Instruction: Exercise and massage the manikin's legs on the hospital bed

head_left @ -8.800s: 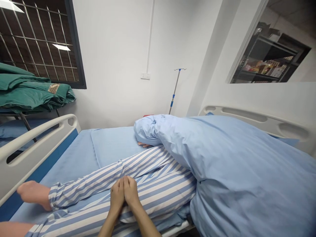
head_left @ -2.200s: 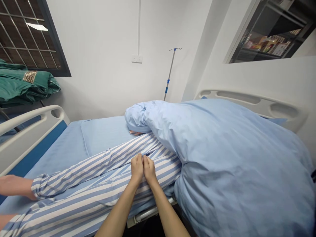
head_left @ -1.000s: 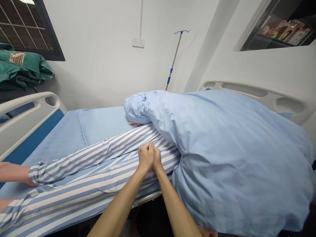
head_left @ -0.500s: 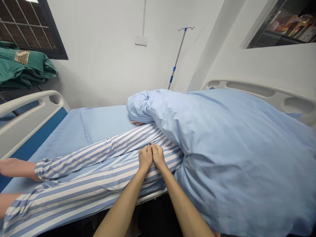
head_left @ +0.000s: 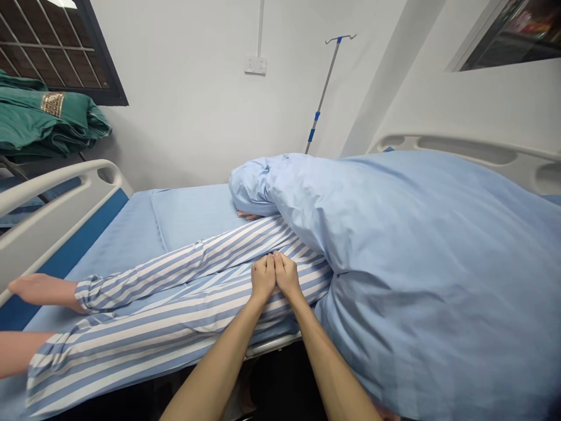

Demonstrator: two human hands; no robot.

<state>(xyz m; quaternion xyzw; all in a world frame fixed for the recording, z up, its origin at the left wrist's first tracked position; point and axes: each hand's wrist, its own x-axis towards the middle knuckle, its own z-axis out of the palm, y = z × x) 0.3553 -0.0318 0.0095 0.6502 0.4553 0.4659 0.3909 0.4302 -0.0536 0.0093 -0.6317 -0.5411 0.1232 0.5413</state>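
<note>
My left hand [head_left: 263, 277] and my right hand [head_left: 287, 276] are both closed, side by side with thumbs and knuckles touching. They rest on or just over the near thigh of blue-and-white striped trousers [head_left: 175, 318], worn by a figure lying on the bed. The curled fingers face down, so whatever they may hold is hidden. Right of my hands, a light blue quilt [head_left: 412, 245] lies bunched over the figure's upper body. The figure's fingers [head_left: 249, 215] poke out from under it. A bare foot [head_left: 46, 289] shows at the left.
A blue sheet [head_left: 193, 213] covers the bed, with a footboard [head_left: 56, 204] at left and a headboard [head_left: 464, 146] at right. Behind stands an IV pole [head_left: 325, 90]. A folded green cloth bundle [head_left: 48, 120] lies beyond the footboard. A metal bed rail [head_left: 274, 345] runs along the near edge.
My fists have moved along the thigh toward the quilt since the oldest frame. One second ago the left overlapped the right; now they sit side by side. The view has shifted.
</note>
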